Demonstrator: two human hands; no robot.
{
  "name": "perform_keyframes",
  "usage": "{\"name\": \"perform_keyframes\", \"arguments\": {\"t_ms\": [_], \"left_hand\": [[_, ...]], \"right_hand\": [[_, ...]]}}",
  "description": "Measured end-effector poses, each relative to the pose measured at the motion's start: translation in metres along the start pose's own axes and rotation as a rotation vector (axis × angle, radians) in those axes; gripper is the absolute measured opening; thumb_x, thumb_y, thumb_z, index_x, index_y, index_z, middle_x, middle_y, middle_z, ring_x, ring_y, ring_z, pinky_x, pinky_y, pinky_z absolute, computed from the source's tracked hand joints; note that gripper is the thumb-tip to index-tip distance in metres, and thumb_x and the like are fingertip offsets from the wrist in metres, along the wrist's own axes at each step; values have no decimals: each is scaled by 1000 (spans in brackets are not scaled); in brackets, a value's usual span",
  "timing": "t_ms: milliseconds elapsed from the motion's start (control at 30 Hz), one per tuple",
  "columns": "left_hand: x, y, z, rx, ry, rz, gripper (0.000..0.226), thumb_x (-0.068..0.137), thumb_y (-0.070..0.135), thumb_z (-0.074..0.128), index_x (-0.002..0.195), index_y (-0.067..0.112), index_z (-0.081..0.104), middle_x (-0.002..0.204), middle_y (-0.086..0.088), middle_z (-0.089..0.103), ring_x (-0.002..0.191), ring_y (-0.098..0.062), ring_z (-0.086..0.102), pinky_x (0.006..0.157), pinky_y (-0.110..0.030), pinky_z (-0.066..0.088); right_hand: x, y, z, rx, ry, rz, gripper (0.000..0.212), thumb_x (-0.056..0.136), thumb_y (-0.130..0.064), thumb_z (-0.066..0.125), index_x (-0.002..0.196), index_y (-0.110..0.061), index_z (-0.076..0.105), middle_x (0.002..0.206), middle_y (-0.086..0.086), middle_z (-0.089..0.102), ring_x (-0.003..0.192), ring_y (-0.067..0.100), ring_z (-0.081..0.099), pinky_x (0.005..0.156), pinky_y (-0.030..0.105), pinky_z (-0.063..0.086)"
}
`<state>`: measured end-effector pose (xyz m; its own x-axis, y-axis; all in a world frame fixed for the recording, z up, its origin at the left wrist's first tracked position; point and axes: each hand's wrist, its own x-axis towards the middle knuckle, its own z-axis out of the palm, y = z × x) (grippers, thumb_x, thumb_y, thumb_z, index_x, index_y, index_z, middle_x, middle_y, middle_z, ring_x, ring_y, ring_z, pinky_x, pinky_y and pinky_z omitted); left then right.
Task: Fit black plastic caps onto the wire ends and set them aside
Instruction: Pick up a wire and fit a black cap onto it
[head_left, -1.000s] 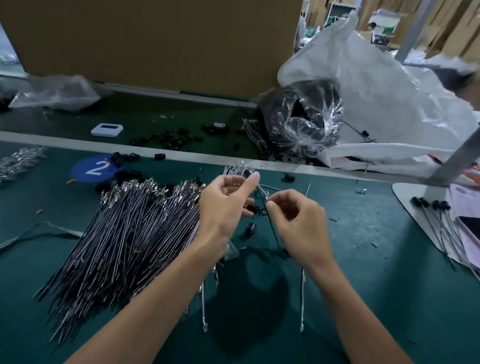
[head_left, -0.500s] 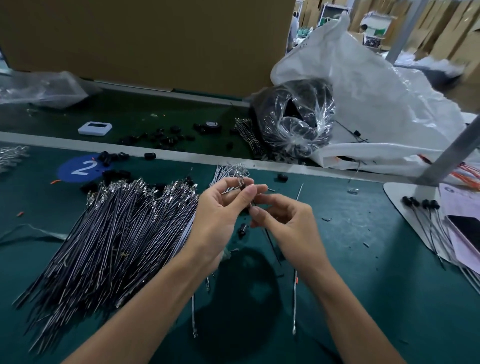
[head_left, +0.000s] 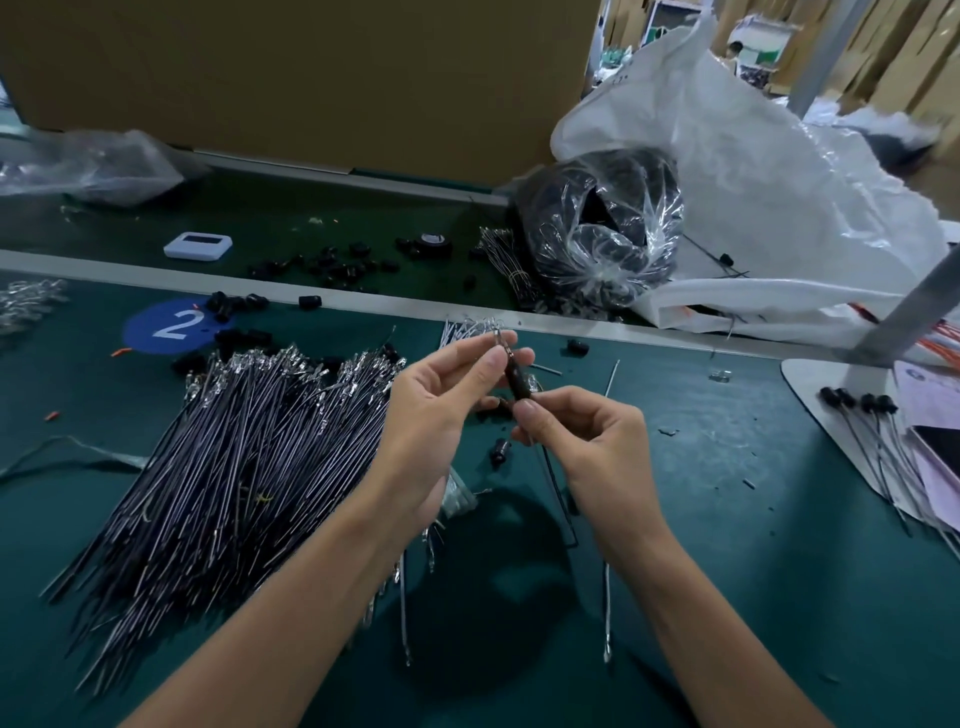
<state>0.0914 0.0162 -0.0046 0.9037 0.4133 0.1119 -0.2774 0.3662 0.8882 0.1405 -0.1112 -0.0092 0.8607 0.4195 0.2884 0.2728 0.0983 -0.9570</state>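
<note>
View from a head camera over a green work table. At the centre, 2 bare hands meet above the table. The left hand pinches the shiny metal tip of 1 wire between thumb and forefinger, with the other fingers loosely curled. The right hand pinches the lower end of a black cap between thumb and forefinger. The cap sits threaded on the wire between the 2 pinches, tilted toward 11 o'clock, and the wire's tail hangs toward 6 o'clock.

A big fan of bare wires lies at 9 o'clock. 4 capped wires rest set aside at 3 o'clock. Loose caps are scattered at 11 o'clock, and a clear bag of caps sits at 1 o'clock.

The cap appears only part way along. To seat it well, the left hand would likely hold the tip steady and in line with the cap's bore while the right hand slides the cap straight up over the terminal. Pushing at an angle risks kinking the thin wire. Whether the terminal is inside the cap yet cannot be told
</note>
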Motion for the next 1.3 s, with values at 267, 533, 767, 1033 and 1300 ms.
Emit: {"name": "perform_keyframes", "arguments": {"t_ms": [267,533,767,1033,1300], "left_hand": [[-1,-3,-2,-26,-63,8,25,73,14,73,98,11,76,97,-14,75,86,-18,72,70,-25,57],[1,0,-5,-26,2,55,22,75,25,71,94,15,77,100,-11,75,91,-18,70,87,-32,55],[2,1,-6,-49,67,74,17,81,17,65,94,12,75,95,-11,76,83,-18,72,71,-22,55],[1,1,-4,-91,62,66,15,75,17,70,87,11,77,88,-10,76,78,-21,74,68,-23,57],[2,1,-3,-105,73,54,19,73,17,71,88,7,75,89,-14,76,79,-23,74,68,-23,57]], "right_hand": [[-2,4,-1,26,19,7,5,82,-6,73,78,-7,74,68,5,72,64,10,68,65,15,50],[-3,7,0,24,5,46,7,82,-8,74,76,-5,72,66,6,71,63,12,66,67,19,50],[-3,7,2,33,34,46,7,84,-9,73,77,-6,73,68,7,72,65,16,68,69,20,52],[-4,6,3,83,90,44,10,81,-4,74,75,-12,73,70,8,73,66,29,71,64,22,53],[-4,4,2,72,74,46,8,78,-2,76,76,-9,73,70,7,73,67,25,71,66,23,54]]}}
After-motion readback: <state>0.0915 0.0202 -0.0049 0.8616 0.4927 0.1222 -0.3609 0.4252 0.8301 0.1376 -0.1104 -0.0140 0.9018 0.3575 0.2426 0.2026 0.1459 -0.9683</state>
